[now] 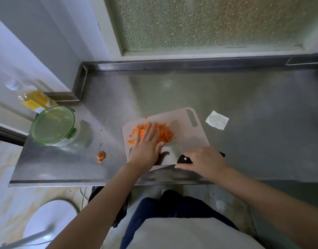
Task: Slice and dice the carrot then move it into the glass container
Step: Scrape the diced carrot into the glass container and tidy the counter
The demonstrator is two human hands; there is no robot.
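Observation:
A heap of diced carrot (164, 134) lies on the pale cutting board (188, 135) on the steel counter. My left hand (147, 142) lies flat on the heap with straight fingers, its thumb near the knife blade. My right hand (203, 161) grips the black handle of a wide knife (169, 156), whose blade lies nearly flat on the board's near edge. The glass container (54, 126), closed with a green lid, stands at the counter's left end, well apart from both hands.
A carrot stub (101, 155) and small carrot bits lie on the steel counter (226, 90) left of the board. An oil bottle (35, 100) stands behind the container. A folded paper towel (217, 120) lies right of the board. A raised rim runs along the back.

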